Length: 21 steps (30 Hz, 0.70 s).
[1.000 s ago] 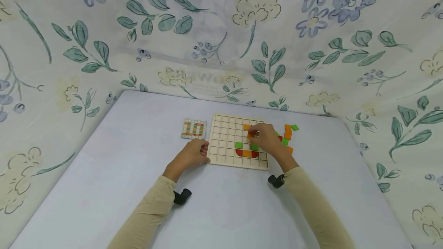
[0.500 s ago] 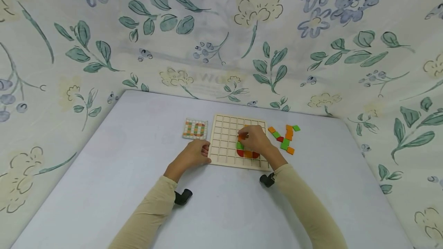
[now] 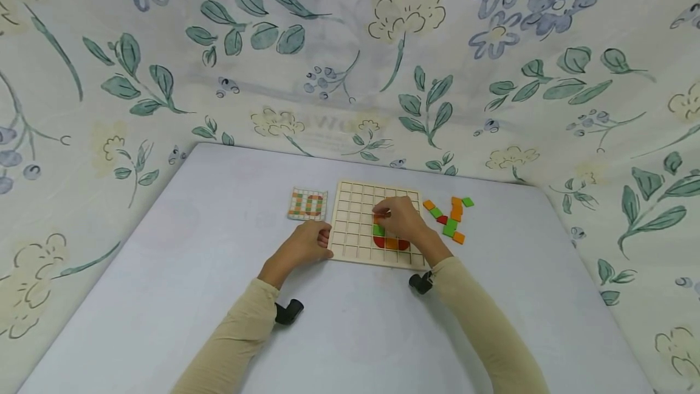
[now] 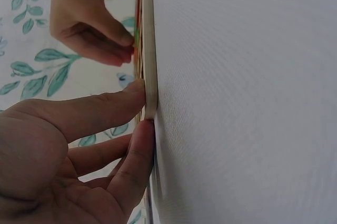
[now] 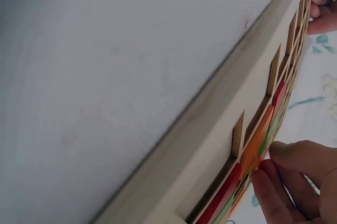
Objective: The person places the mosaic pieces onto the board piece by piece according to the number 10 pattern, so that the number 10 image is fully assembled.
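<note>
A wooden grid board lies on the table with red, orange and green tiles in some cells of its right half. At its lower left corner my left hand holds the edge; in the left wrist view the thumb and a finger meet there. My right hand is over the board, its fingertips around an orange tile just above a green tile. Red tiles flank an orange one in the lowest filled row. The right hand covers the cells beneath it.
A small pattern card with coloured squares lies left of the board. Loose orange, green and red tiles are scattered to its right. The white table ends at a floral cloth behind.
My right hand has moved left over the board with an orange tile, lowering it above the green one. Loose tiles on the right have come into view. The left hand stays at the corner.
</note>
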Available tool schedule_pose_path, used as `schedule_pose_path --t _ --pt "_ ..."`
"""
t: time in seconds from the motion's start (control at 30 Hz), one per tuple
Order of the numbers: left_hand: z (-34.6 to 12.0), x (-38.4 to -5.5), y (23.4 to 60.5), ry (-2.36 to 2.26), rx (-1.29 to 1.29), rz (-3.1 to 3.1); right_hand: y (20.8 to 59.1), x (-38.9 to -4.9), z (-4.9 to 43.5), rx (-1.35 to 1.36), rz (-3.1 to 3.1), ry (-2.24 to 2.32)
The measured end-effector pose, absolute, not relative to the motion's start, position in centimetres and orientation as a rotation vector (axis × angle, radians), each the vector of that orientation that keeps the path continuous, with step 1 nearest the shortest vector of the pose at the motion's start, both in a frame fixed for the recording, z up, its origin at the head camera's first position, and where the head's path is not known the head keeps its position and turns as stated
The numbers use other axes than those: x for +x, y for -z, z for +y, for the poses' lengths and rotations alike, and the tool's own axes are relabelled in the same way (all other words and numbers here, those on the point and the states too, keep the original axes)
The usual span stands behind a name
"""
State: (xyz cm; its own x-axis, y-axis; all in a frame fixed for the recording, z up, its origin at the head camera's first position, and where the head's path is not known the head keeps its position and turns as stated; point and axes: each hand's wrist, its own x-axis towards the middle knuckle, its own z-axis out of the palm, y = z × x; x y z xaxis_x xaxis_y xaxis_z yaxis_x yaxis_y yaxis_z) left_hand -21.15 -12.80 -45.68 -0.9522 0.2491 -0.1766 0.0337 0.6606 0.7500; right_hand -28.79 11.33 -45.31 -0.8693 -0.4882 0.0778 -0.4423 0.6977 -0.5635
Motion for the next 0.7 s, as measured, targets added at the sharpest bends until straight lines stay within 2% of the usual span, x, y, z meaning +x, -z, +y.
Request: schedule_pose_path --t 0.4,0.7 --pt "-12.8 -21.1 45.7 -1.174 0.230 2.617 45.4 -28.8 11.6 -0.715 2.796 0.899" --pt "-12.7 -21.1 45.6 -1.168 0.219 2.613 44.5 -29.6 15.4 -0.628 2.883 0.948"
